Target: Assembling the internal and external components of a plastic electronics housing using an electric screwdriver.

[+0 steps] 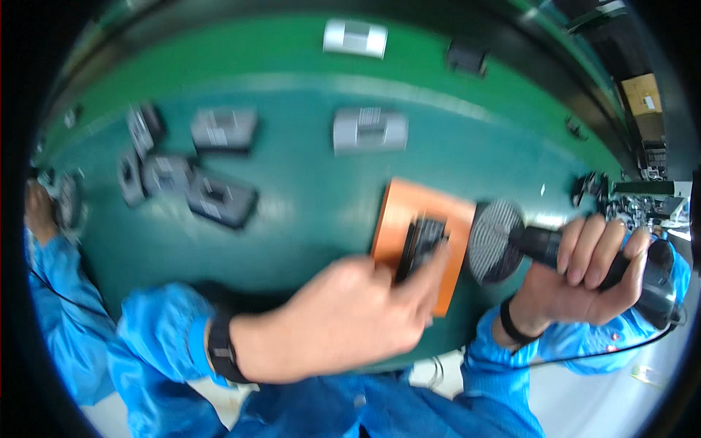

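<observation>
My left hand reaches over an orange board on the green table. Its index finger is stretched out across a small black rectangular part on the board, while the other fingers look curled. Blur and the hand itself hide whether the part is gripped or only touched. My right hand is wrapped round the handle of a black corded handheld tool. That tool ends in a round, ridged grey disc, which is beside the board's right edge.
Several grey and black boxy devices lie in a group at the left. Another grey device rests beyond the board, with a white one farther back. A co-worker's hand shows at the far left. The tool's cord runs below my right forearm.
</observation>
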Motion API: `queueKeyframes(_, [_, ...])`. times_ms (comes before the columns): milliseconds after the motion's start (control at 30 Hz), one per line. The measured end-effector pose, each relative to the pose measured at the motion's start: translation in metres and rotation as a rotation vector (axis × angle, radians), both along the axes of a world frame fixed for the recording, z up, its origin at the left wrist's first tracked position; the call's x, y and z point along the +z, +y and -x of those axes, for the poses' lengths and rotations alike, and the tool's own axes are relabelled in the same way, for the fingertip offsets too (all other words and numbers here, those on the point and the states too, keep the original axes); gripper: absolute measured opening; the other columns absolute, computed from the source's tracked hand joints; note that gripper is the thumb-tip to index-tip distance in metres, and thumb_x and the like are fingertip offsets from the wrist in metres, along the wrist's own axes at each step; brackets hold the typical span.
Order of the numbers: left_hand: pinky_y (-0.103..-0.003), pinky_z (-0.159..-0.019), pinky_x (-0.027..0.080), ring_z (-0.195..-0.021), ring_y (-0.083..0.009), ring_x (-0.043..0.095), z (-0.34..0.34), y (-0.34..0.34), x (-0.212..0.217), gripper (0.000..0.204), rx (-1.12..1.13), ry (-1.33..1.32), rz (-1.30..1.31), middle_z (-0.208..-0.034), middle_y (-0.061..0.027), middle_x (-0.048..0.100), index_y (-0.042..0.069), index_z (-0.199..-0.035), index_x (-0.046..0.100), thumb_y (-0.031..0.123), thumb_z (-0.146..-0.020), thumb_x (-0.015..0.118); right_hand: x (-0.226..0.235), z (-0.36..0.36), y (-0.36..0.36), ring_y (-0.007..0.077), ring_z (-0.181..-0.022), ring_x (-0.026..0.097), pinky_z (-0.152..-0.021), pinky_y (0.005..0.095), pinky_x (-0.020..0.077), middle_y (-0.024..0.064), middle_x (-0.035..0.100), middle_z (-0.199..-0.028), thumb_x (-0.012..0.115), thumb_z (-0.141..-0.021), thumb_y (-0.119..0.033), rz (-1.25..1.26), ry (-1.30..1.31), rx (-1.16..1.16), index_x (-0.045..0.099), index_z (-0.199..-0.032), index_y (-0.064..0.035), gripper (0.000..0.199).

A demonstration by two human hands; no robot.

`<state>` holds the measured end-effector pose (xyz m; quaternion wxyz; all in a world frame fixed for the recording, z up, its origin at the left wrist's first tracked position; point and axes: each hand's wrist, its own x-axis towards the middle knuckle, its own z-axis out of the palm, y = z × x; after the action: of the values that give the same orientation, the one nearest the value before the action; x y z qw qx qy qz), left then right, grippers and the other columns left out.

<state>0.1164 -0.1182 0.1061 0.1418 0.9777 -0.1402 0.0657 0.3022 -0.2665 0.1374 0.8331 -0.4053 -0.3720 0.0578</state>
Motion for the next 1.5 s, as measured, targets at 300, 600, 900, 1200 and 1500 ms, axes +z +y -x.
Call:
queueKeyframes(300, [-0.050,-0.088,0.053,-0.100,-0.0431,0.065,-0.085,0.119,0.036,0.033,0.352,0.004,-0.041,-0.101,-0.0235,0.067,-0.005,-0.113,0.067,0.012,-0.085,0.070,0.008,0.010,-0.016,0.0082,-0.040,0.033,-0.038,0.0246,0.0325,-0.0016,0.037,-0.055,0.045,-0.103,-0.019,-0.059,0.073,-0.184,0.036,-0.092,-0.0121,0.016])
queueKeyframes(600, [-0.036,-0.088,0.054,-0.094,-0.0251,0.069,-0.153,0.216,-0.033,0.041,0.520,0.227,0.416,-0.101,-0.0148,0.073,0.000,-0.111,0.067,0.017,-0.079,0.086,0.004,0.008,-0.017,0.0095,-0.043,0.034,-0.040,0.0252,0.0325,0.0002,0.038,-0.057,0.043,-0.105,-0.018,-0.097,0.023,-0.132,0.035,-0.095,-0.0116,0.014])
queueKeyframes(900, [-0.032,-0.082,0.051,-0.094,-0.0157,0.066,-0.153,0.119,0.016,0.040,0.255,0.314,0.779,-0.099,-0.0115,0.073,0.001,-0.105,0.059,0.002,-0.076,0.085,0.008,0.010,-0.022,0.0101,-0.042,0.034,-0.041,0.0264,0.0338,0.0000,0.038,-0.056,0.042,-0.104,-0.019,-0.130,0.032,-0.110,0.035,-0.094,-0.0112,0.015])
queueKeyframes(1200, [-0.045,-0.097,0.037,-0.112,-0.0323,0.047,-0.154,0.079,-0.019,0.042,0.195,0.232,0.199,-0.106,-0.0137,0.055,0.012,-0.109,0.071,0.043,-0.083,0.082,0.010,-0.009,-0.034,0.0109,-0.045,0.049,-0.044,0.0266,0.0452,0.0010,0.050,-0.058,0.051,-0.102,-0.022,-0.427,0.101,0.441,0.041,-0.099,-0.0087,0.017])
queueKeyframes(1500, [-0.029,-0.074,0.052,-0.080,-0.0111,0.066,-0.071,-0.007,0.048,0.015,-0.031,0.319,1.204,-0.090,-0.0064,0.075,0.000,-0.104,0.078,0.009,-0.094,0.073,0.017,-0.003,-0.039,0.0091,-0.039,0.049,-0.037,0.0250,0.0484,0.0012,0.051,-0.053,0.062,-0.097,-0.016,-0.608,0.202,0.507,0.043,-0.095,-0.0067,0.022])
